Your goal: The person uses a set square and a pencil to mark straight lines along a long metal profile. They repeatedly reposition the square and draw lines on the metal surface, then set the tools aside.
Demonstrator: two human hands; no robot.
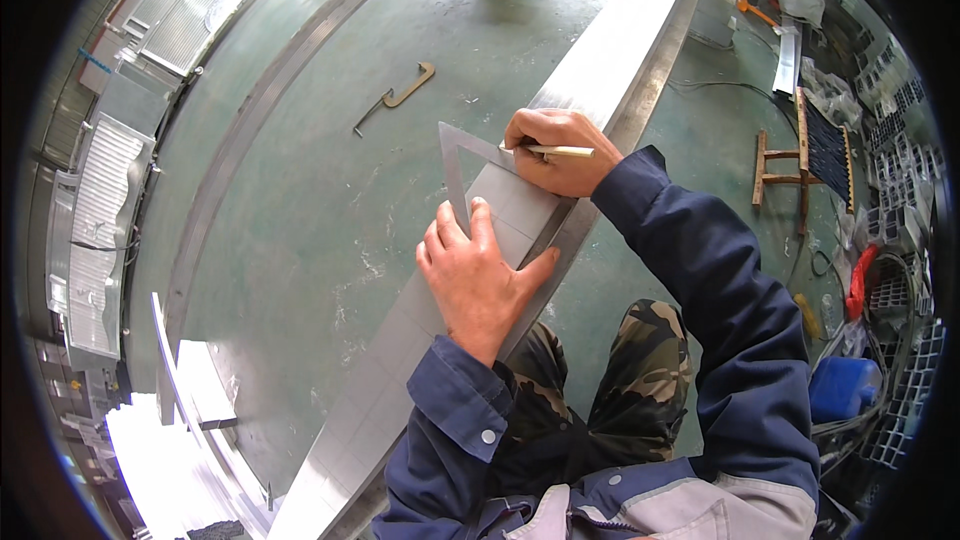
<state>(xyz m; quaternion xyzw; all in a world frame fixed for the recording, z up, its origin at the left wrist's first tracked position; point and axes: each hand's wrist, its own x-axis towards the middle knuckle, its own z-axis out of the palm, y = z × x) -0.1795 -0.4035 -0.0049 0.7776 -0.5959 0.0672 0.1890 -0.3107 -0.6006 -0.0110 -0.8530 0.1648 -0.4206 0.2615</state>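
So the main piece here is a long, flat metal bar (510, 215), running slantwise from near left to far right in front of the person. It's plain silvery grey with a satin look, dull through the middle and blown out to bright white glare toward the far right. Thin dark lines run across its face, kinda like ruler marks, and a darker, brownish metal edge shows along its right side. Sitting on it is a set square (453, 175), flat grey metal with a cut-out middle, its sharp corner poking past the bar's left edge over the green floor (300, 230). The left hand (478, 285) is spread out, fingertips at the near end of the square and thumb over by the bar's right edge. The right hand (572, 175) is farther off and to the right, apart from the left, fingers pinched around a slim pale yellowish pen (567, 151), right by the square's far leg. Can't make out the pen's tip. A brassy clamp (408, 92) lies on the floor, far left of the hands.
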